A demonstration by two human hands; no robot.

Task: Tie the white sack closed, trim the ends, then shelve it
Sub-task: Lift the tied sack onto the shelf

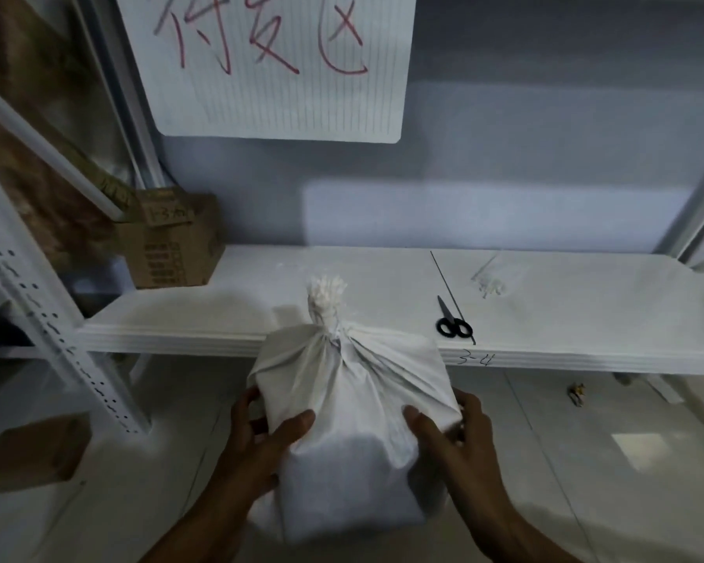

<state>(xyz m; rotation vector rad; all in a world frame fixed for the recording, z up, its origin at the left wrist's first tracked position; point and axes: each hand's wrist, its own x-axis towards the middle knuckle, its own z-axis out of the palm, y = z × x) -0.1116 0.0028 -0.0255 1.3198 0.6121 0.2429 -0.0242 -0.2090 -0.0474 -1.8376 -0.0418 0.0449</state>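
The white sack [350, 404] stands upright in front of the white shelf [236, 339], its neck bunched and tied, with a short frayed tuft on top. My left hand [263, 436] grips its left side, thumb across the front. My right hand [460, 434] grips its right side. The sack's top reaches just above the shelf's front edge. Black-handled scissors [452, 321] lie on the shelf to the right of the sack's neck, beside a thin dark line across the board.
A cardboard box [171, 241] sits at the shelf's left rear. A perforated white upright [53, 319] stands at left, with another brown box [33, 453] below it. A paper sign with red writing [277, 63] hangs above. White scraps [492, 284] lie on the shelf at right.
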